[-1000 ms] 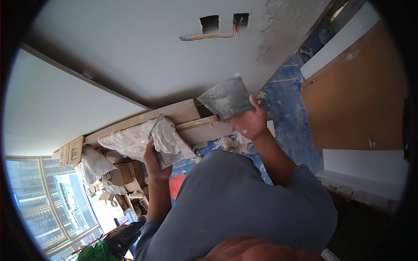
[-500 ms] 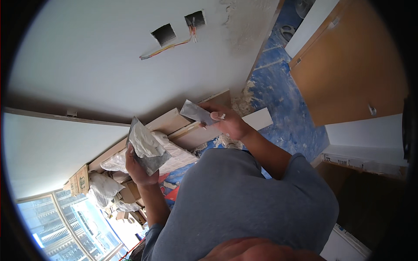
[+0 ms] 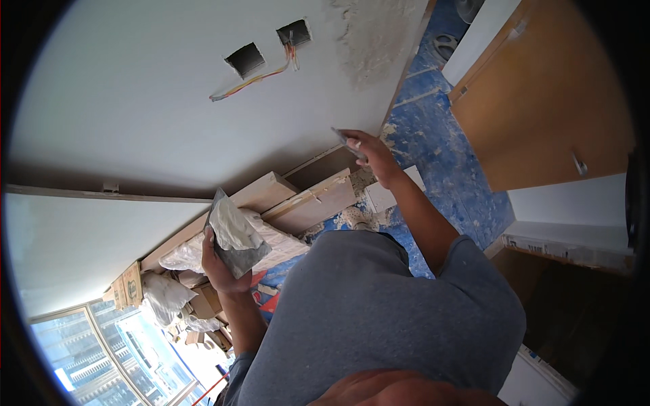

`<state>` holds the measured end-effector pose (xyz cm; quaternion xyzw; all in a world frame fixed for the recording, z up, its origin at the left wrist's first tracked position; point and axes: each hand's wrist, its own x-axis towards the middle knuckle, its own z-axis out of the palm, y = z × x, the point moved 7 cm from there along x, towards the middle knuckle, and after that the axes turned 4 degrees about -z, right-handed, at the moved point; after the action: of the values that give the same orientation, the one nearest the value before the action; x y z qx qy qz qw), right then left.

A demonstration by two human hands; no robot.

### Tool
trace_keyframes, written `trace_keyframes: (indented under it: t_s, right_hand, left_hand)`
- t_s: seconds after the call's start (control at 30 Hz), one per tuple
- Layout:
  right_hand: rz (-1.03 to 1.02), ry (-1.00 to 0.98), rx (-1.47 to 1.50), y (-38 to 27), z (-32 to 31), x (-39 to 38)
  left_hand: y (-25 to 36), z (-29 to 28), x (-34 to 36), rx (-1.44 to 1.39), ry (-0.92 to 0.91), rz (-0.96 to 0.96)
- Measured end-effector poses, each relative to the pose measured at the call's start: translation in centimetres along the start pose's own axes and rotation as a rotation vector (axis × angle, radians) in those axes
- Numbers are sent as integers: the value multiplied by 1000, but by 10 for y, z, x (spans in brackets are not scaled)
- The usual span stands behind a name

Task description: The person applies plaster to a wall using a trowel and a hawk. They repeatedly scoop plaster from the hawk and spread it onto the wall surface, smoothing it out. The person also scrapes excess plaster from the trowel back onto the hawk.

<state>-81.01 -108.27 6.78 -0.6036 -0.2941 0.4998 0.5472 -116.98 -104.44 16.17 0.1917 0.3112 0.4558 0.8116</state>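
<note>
My left hand [image 3: 220, 272] is closed around a flat grey metal putty plate [image 3: 250, 261], held at a tilt near the wall. A thick mound of white putty [image 3: 232, 227] lies on the plate. Farther right, my right hand [image 3: 379, 161] grips a putty knife [image 3: 344, 141]. The knife is turned nearly edge-on, so little of its blade face shows. Its tip is close to the lower part of the pale wall [image 3: 162, 88]; I cannot tell whether they touch. The knife's handle is mostly hidden by my fingers.
Two square cut-outs [image 3: 245, 59] in the wall have loose wires [image 3: 254, 80] hanging out. Boards and boxes [image 3: 318, 196] lie along its foot. Blue floor covering [image 3: 433, 142] is spattered white. An orange-brown door [image 3: 542, 101] stands right; cartons and plastic wrap [image 3: 162, 298] are piled near the window.
My right hand has moved up and right toward the wall, away from the putty plate, turning the knife edge-on. My left hand and its plate have shifted slightly.
</note>
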Motion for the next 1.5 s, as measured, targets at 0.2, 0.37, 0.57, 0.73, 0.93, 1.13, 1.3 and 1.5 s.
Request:
trace_keyframes:
  t_s: [0.2,0.37,0.57,0.73,0.93,1.13,1.3,1.5]
  right_hand:
    - [-293,527,-397,26,-127,99]
    - [-283,546,-508,19,-133,124]
    - [-143,491,-532,25,-134,142]
    - [-203,534,-525,16,-132,143]
    - [-202,508,-588,14,-133,150]
    - [-218,492,-607,16,-134,155]
    - [-224,484,-577,19,-133,156]
    - [-229,469,-560,16,-131,148]
  left_hand:
    - [-8,-7,-6,-47,53,-48]
    - [-6,-9,-14,7,84,-27]
    - [-3,-25,-15,10,173,14]
    - [-3,-22,-15,2,167,27]
    - [-5,-13,-16,-41,149,-1]
    - [-5,-17,-14,-26,200,15]
    - [-4,-16,-13,-41,166,18]
    - [-4,-13,-14,-54,162,11]
